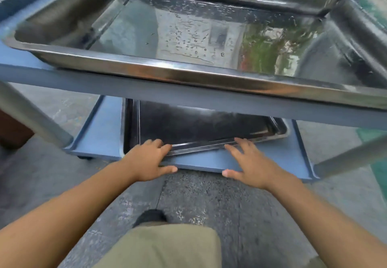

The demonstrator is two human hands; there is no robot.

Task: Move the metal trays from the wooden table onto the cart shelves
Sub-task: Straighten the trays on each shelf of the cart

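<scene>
A large shiny metal tray [125,66] rests on the blue cart's top shelf [146,91], with water drops on its floor. Below it, a dark metal tray [199,125] lies on the cart's bottom shelf [100,135], turned slightly askew. My left hand [149,159] has its fingertips against the near rim of the dark tray, toward the tray's left corner. My right hand [249,163] lies flat with fingers spread, tips at the same near rim further right. Neither hand grips the tray.
Grey cart legs [35,118] slant down at left and right [351,156]. A brown wooden piece [12,129] shows at the far left. Rough concrete floor [209,200] lies under me, with my knee and dark shoe near the bottom.
</scene>
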